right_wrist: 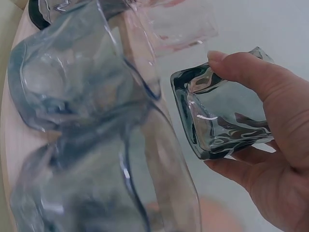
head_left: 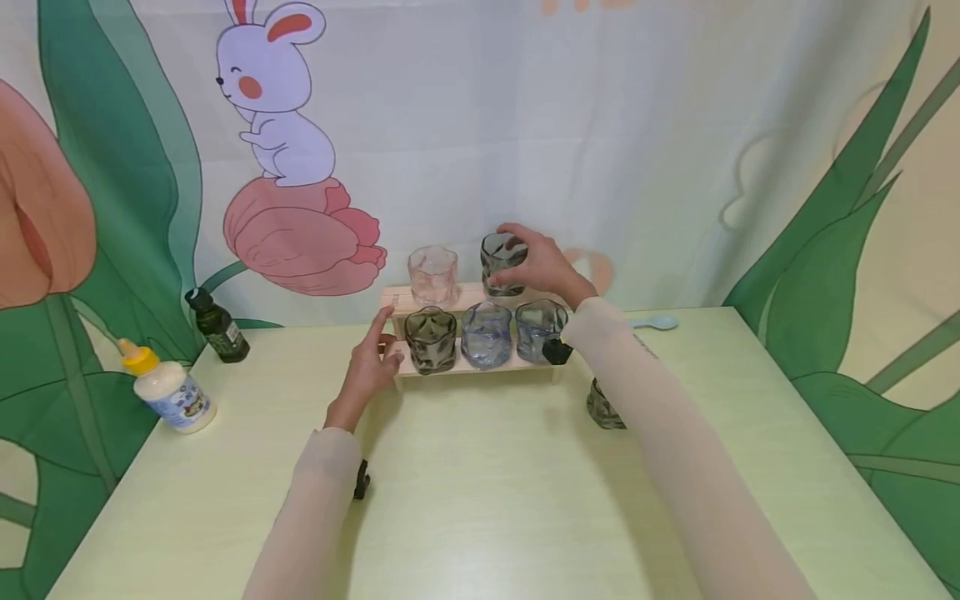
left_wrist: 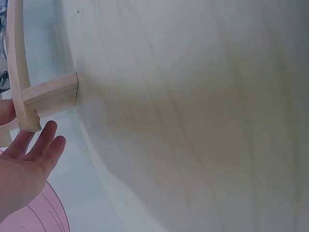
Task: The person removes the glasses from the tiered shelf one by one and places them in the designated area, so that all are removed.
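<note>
My right hand [head_left: 542,265] grips a smoky glass [head_left: 501,263] on the upper step of the wooden rack [head_left: 395,297], fingers curled round its rim to steady it. My left hand [head_left: 369,367], fingers relaxed, braces the rack's left end so it stays put.

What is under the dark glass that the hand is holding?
The right hand grips the dark glass over the wooden rack, top shelf. The hand hides whether it touches.
</note>
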`<state>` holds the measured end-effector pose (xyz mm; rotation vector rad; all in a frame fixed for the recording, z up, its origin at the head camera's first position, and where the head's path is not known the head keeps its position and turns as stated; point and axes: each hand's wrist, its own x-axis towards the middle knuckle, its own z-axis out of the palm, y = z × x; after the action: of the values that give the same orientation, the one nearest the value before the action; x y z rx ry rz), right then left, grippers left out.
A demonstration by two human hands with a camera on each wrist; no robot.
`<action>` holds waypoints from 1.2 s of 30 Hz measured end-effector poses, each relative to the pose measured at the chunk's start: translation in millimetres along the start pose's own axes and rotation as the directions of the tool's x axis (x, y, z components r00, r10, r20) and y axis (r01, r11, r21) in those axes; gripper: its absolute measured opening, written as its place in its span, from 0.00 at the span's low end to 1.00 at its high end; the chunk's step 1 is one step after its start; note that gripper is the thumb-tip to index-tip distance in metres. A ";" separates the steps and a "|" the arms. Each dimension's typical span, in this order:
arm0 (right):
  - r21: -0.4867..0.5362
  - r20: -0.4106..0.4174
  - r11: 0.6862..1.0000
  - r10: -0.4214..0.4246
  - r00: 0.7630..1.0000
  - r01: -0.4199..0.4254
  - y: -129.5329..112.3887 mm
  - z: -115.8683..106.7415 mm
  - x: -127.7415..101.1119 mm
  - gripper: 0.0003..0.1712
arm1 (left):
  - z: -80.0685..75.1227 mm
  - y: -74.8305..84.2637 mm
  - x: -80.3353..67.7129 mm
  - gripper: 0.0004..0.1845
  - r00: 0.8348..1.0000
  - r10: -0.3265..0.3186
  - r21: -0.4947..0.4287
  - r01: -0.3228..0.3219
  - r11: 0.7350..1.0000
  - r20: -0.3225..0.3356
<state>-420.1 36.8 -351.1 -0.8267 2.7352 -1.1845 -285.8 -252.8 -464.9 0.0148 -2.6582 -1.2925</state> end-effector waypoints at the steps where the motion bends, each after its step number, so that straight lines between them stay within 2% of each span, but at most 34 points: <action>1: -0.001 -0.004 1.000 0.005 1.000 -0.005 1.9 -2.9 -1.8 0.51 | 0.6 0.4 0.3 0.45 1.000 -0.004 -0.001 0.004 1.000 0.003; 9: 0.002 -0.017 1.000 0.029 0.999 -0.029 15.1 -25.3 -21.9 0.52 | 0.8 1.1 1.5 0.45 1.000 0.001 0.012 -0.001 1.000 0.005; 27: -0.049 -0.103 0.999 -0.020 0.994 0.015 33.7 -64.6 -77.6 0.49 | 2.2 -2.3 1.1 0.45 1.000 -0.017 0.007 0.017 1.000 -0.002; 36: -0.045 -0.132 0.998 0.036 0.991 -0.043 54.8 -77.4 -117.2 0.48 | 2.0 -2.2 1.7 0.44 1.000 0.001 0.003 -0.001 1.000 -0.007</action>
<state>-363.8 176.7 -353.3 -0.7202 2.8811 -1.2118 -287.9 -252.7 -467.6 0.0187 -2.6539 -1.2853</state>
